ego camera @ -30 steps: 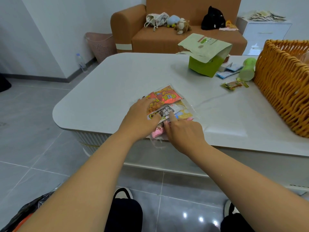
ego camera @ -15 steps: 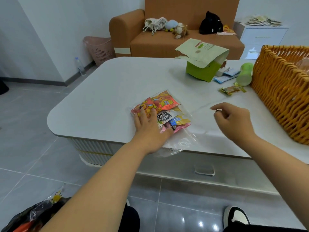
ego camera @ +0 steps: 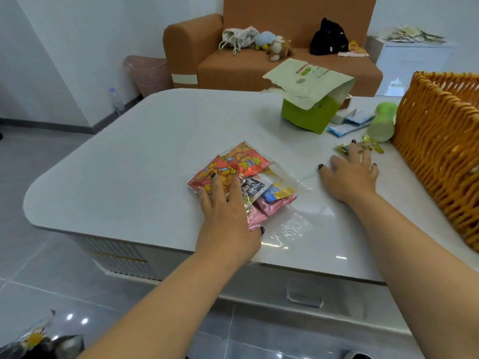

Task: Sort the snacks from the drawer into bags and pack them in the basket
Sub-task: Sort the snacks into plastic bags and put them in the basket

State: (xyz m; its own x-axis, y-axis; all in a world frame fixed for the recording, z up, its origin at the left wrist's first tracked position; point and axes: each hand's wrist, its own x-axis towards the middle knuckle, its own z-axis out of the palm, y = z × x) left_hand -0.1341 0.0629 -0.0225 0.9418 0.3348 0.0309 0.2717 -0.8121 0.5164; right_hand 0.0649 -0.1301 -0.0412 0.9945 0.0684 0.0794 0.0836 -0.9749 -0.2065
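Mostly the writing on the packets was too small or bent for me to read. I made out red packets (ego camera: 230, 167) printed with yellow cartoon snacks and some yellow characters, and a white-and-black packet (ego camera: 252, 188) with bold dark characters that I could not decipher. Both sat inside the clear bag (ego camera: 282, 203), along with a blue-and-yellow packet (ego camera: 274, 193) and pink packets (ego camera: 269, 208).

My left hand (ego camera: 228, 216) lay flat on that bag, fingers straight and pressing on the red packets, its grip wide and holding nothing. The bag's loose clear end spread just to the right of that hand, toward the near edge of the tabletop (ego camera: 129, 156).

My right hand (ego camera: 350, 174) was well apart from the bag, to its right, fingers spread and extended. Its fingertips (ego camera: 353, 144) reached a small yellow-green wrapped snack (ego camera: 343, 149) lying ahead of it; I could not tell whether they touched it. No fingers curled round anything, so that grip was wide too.

Right of that hand stood the woven basket (ego camera: 435, 151). Beyond its fingertips lay a green bottle (ego camera: 382, 123) on its side, blue sachets (ego camera: 347, 125), and a green box (ego camera: 309, 117) with a pale flap carrying a label I could not read.
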